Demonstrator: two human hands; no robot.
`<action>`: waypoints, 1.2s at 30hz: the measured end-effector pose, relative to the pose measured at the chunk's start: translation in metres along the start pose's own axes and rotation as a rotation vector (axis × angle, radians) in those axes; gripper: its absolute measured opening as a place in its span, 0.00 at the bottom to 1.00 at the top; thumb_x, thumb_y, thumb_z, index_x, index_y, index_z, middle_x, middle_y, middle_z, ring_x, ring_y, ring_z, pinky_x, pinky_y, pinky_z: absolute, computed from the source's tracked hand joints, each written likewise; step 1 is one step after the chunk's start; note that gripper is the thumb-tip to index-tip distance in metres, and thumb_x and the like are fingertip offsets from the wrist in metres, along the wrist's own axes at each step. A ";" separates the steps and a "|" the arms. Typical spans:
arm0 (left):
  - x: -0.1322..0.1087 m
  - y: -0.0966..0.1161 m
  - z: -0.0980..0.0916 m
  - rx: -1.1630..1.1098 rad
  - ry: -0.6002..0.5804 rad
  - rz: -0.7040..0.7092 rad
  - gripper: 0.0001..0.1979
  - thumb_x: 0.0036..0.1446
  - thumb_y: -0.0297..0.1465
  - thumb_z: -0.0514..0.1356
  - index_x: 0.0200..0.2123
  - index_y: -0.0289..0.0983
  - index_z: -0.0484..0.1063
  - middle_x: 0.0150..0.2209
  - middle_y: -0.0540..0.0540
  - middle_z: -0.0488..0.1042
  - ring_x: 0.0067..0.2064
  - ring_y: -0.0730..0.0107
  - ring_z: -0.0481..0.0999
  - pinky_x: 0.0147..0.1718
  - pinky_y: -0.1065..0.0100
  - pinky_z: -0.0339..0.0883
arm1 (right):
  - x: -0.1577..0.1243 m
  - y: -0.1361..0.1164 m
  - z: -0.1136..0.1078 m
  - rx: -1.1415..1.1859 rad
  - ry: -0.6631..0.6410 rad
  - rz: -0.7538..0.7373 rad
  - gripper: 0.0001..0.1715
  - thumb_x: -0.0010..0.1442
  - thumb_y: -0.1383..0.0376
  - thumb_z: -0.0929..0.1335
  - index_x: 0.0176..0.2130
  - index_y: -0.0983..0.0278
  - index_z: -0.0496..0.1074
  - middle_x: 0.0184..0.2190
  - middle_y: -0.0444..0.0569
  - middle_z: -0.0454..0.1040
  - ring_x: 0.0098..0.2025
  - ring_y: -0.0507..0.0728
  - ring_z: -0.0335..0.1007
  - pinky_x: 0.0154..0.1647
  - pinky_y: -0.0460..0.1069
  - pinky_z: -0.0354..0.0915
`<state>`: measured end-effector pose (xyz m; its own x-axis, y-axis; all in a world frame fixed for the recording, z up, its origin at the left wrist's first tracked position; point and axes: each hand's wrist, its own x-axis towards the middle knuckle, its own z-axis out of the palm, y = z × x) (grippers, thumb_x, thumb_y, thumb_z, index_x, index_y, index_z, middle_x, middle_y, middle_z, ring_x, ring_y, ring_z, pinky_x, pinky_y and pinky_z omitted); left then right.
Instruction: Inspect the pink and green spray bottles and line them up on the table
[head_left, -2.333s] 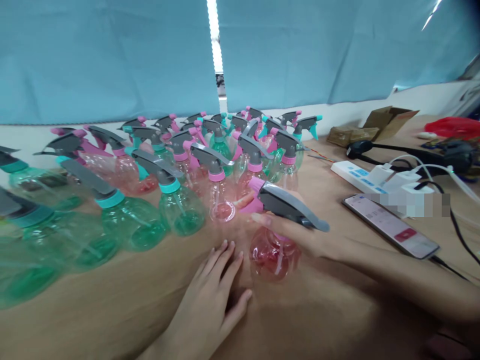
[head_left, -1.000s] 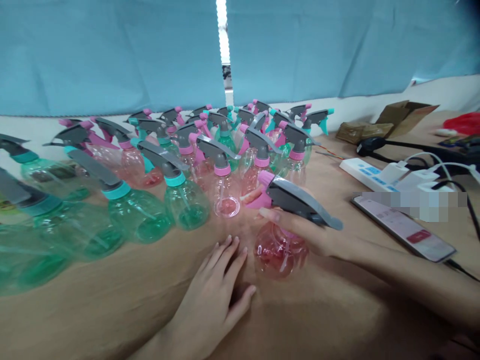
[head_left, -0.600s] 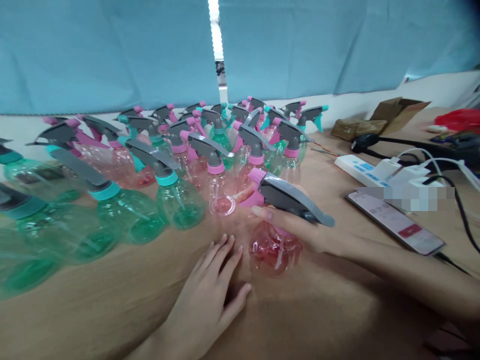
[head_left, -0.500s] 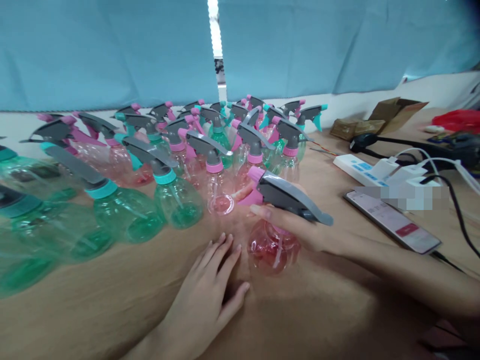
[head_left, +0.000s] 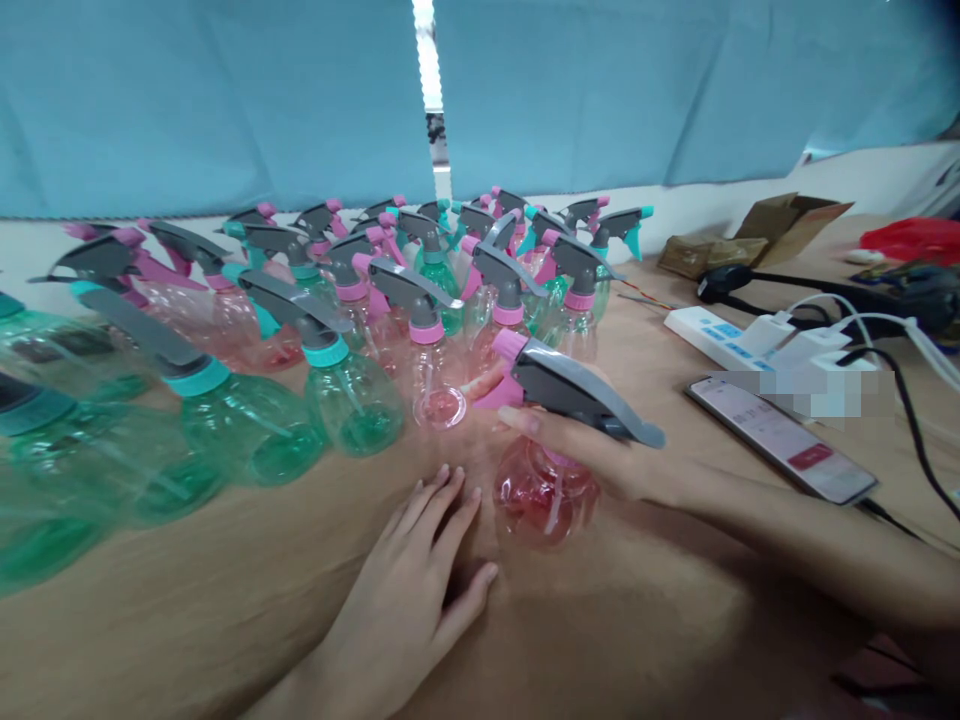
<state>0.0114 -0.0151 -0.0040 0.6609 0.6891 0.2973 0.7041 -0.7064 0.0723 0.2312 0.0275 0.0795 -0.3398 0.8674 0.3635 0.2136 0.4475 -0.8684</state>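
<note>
My right hand (head_left: 592,450) is wrapped round the neck of a pink spray bottle (head_left: 544,490) that stands on the brown table (head_left: 225,600). Its grey trigger head (head_left: 577,390) with a pink nozzle points left. My left hand (head_left: 420,580) lies flat on the table just left of the bottle's base, fingers stretched out and holding nothing. Behind them stand several more spray bottles, pink (head_left: 439,370) and green (head_left: 345,390), with grey heads.
A phone (head_left: 780,440) with a lit screen lies to the right, a cable running from it. A white power strip (head_left: 757,350) with plugs and black cables sits behind it. Cardboard boxes (head_left: 787,215) and a red bag (head_left: 911,240) are at the back right. Blue curtains hang behind.
Hardly anything differs: both hands and the held bottle keep their places; only the view has shifted slightly.
</note>
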 end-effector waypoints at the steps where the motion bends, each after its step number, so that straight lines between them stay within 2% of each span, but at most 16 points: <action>1: 0.000 0.000 0.000 -0.002 -0.001 0.001 0.25 0.65 0.40 0.53 0.61 0.35 0.60 0.63 0.38 0.61 0.63 0.52 0.59 0.58 0.52 0.57 | 0.000 0.000 0.000 0.005 -0.013 0.004 0.12 0.58 0.57 0.67 0.28 0.61 0.69 0.23 0.42 0.67 0.29 0.53 0.65 0.30 0.47 0.65; 4: 0.000 0.000 0.001 -0.003 -0.003 0.007 0.25 0.65 0.40 0.53 0.61 0.34 0.60 0.63 0.38 0.61 0.63 0.51 0.59 0.58 0.51 0.57 | 0.001 0.001 0.001 0.021 -0.048 0.003 0.14 0.59 0.56 0.66 0.28 0.61 0.68 0.23 0.42 0.67 0.30 0.53 0.66 0.31 0.48 0.65; 10: 0.000 0.001 -0.001 0.011 -0.014 0.008 0.25 0.66 0.40 0.52 0.61 0.33 0.60 0.62 0.37 0.62 0.63 0.51 0.60 0.57 0.51 0.58 | 0.002 -0.002 0.000 0.001 0.025 -0.061 0.15 0.57 0.58 0.68 0.24 0.61 0.62 0.22 0.39 0.60 0.26 0.50 0.60 0.30 0.47 0.63; 14: 0.000 0.001 -0.001 0.000 -0.004 0.006 0.25 0.65 0.40 0.52 0.61 0.34 0.59 0.63 0.38 0.61 0.63 0.51 0.59 0.58 0.51 0.58 | 0.002 0.000 0.001 -0.003 -0.005 -0.054 0.14 0.58 0.57 0.67 0.25 0.60 0.63 0.22 0.40 0.62 0.27 0.51 0.62 0.28 0.47 0.63; 18: 0.000 0.000 0.000 -0.014 -0.005 0.005 0.25 0.65 0.40 0.53 0.62 0.34 0.59 0.63 0.38 0.61 0.63 0.51 0.59 0.57 0.51 0.58 | 0.003 -0.001 0.001 -0.040 0.072 -0.084 0.18 0.56 0.55 0.68 0.24 0.60 0.59 0.20 0.39 0.57 0.22 0.49 0.55 0.24 0.46 0.61; 22: -0.001 0.000 0.001 0.007 -0.010 0.012 0.26 0.65 0.40 0.53 0.61 0.33 0.59 0.63 0.37 0.61 0.63 0.51 0.59 0.57 0.50 0.58 | 0.002 -0.002 0.000 -0.061 -0.052 -0.036 0.16 0.60 0.55 0.65 0.26 0.61 0.64 0.22 0.41 0.62 0.26 0.51 0.60 0.29 0.47 0.63; 24: 0.000 0.000 0.000 0.021 -0.014 0.011 0.26 0.65 0.40 0.53 0.61 0.32 0.59 0.63 0.37 0.61 0.63 0.52 0.59 0.57 0.51 0.58 | 0.002 -0.001 -0.001 -0.069 -0.036 -0.024 0.14 0.60 0.56 0.65 0.27 0.61 0.65 0.24 0.41 0.63 0.28 0.50 0.61 0.31 0.47 0.63; 28: 0.001 0.001 -0.001 0.021 -0.028 0.003 0.26 0.65 0.41 0.52 0.61 0.33 0.60 0.63 0.37 0.61 0.63 0.52 0.59 0.57 0.50 0.58 | 0.002 0.000 0.000 -0.078 0.076 -0.064 0.15 0.57 0.59 0.68 0.26 0.60 0.59 0.25 0.39 0.60 0.26 0.49 0.56 0.28 0.46 0.59; 33: 0.000 0.001 -0.001 0.016 -0.032 -0.010 0.25 0.66 0.42 0.52 0.61 0.35 0.60 0.63 0.39 0.61 0.63 0.52 0.59 0.57 0.52 0.59 | 0.006 -0.010 -0.001 -0.025 0.018 -0.177 0.19 0.58 0.63 0.68 0.24 0.60 0.54 0.21 0.37 0.51 0.23 0.48 0.47 0.23 0.45 0.53; 36: 0.000 0.001 0.000 0.038 -0.029 0.003 0.26 0.66 0.42 0.51 0.61 0.33 0.60 0.63 0.37 0.61 0.63 0.51 0.60 0.57 0.51 0.59 | 0.006 -0.012 0.000 -0.042 0.037 -0.194 0.17 0.59 0.64 0.66 0.24 0.60 0.54 0.21 0.37 0.50 0.22 0.48 0.47 0.23 0.45 0.53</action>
<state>0.0120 -0.0157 -0.0041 0.6697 0.6919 0.2699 0.7112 -0.7021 0.0353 0.2270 0.0270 0.0922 -0.3445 0.7710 0.5357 0.1860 0.6154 -0.7660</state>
